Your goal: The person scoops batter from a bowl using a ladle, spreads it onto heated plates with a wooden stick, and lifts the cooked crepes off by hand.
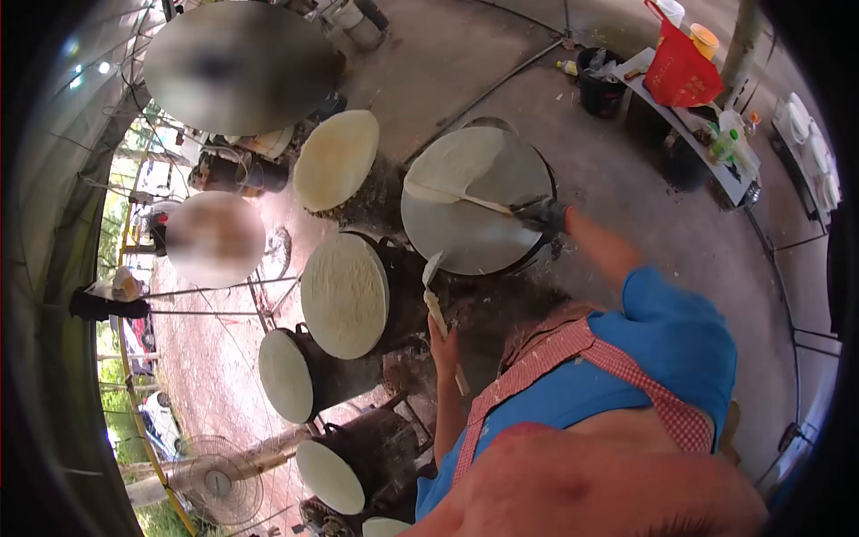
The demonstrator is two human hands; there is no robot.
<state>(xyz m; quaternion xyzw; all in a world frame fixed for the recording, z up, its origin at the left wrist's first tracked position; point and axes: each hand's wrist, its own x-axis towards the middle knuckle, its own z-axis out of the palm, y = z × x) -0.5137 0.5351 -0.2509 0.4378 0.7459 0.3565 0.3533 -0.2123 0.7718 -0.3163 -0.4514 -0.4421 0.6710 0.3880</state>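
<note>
My right hand (542,216), in a dark glove, is closed on the handle of a wooden batter spreader (479,202). The spreader's blade lies on a large round griddle (470,246), at the edge of pale wet batter (456,166) that covers the griddle's upper left part. Lower down, my left hand (443,345) grips the handle of a batter-coated ladle (433,277). The ladle's head hangs beside the griddle's lower left rim, and its handle end sticks out below my hand.
Several more round griddles run down the left, among them one with a pale pancake (344,295) and another with a pancake (336,161). A fan (216,484) stands lower left. Upper right are a black bucket (599,85) and a table (729,186) with a red bag (682,70).
</note>
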